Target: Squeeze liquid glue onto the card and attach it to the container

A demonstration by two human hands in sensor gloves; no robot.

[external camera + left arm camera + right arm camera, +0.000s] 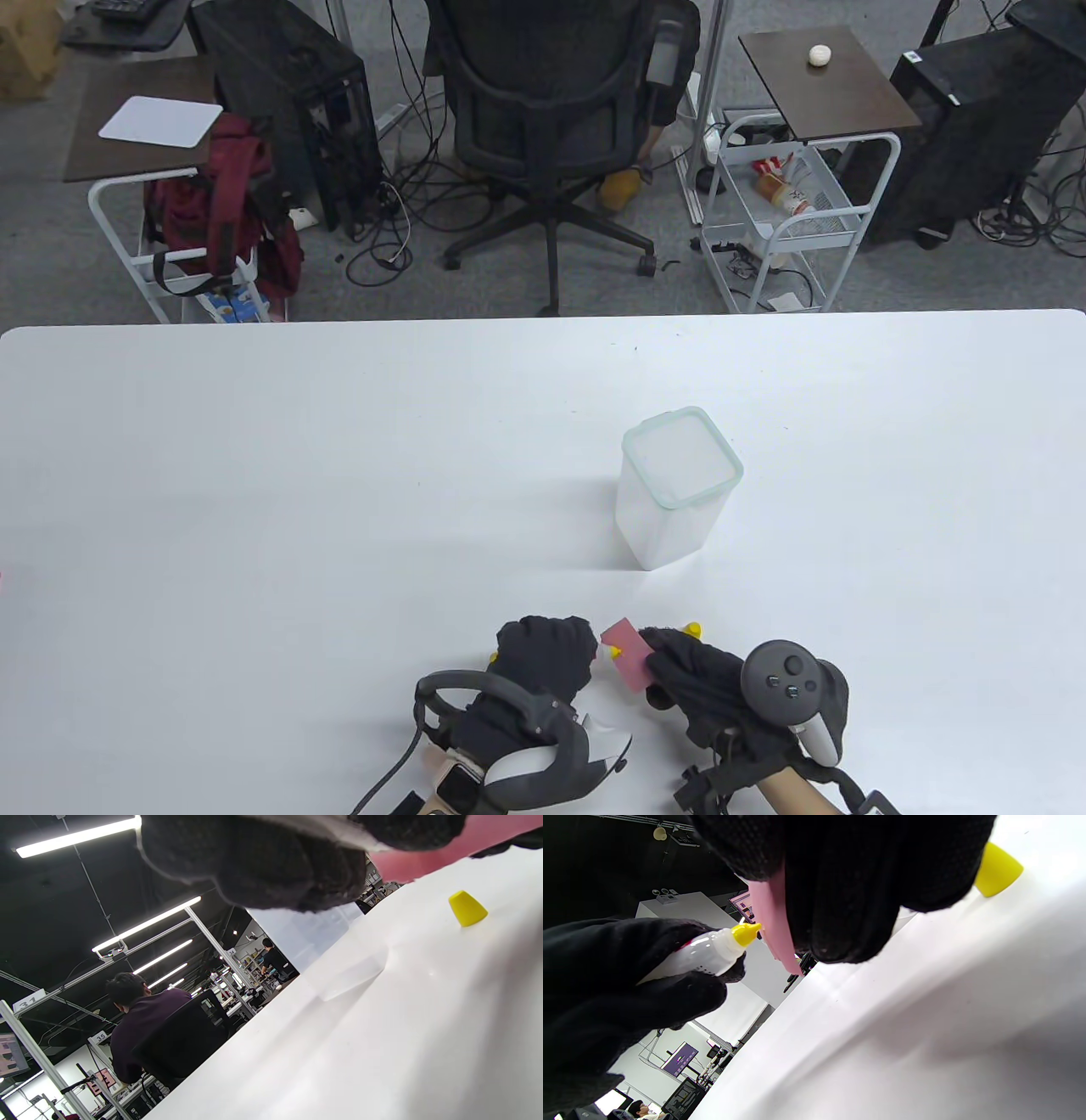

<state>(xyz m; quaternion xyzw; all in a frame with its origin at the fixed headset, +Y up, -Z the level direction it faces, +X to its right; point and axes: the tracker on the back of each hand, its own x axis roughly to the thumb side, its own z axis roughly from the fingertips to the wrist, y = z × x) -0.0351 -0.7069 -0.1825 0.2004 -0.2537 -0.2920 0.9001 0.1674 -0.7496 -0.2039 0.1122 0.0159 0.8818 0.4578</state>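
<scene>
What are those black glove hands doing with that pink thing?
The left hand grips a small glue bottle and points its yellow nozzle at a pink card, which the right hand holds up off the white table. The bottle's yellow cap sits on the table nearby. The clear container with a green-rimmed lid stands farther back, and nothing is stuck on it yet.

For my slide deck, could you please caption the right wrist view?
Left hand aims the glue bottle nozzle at the pink card held by the right hand; yellow cap on table.
</scene>
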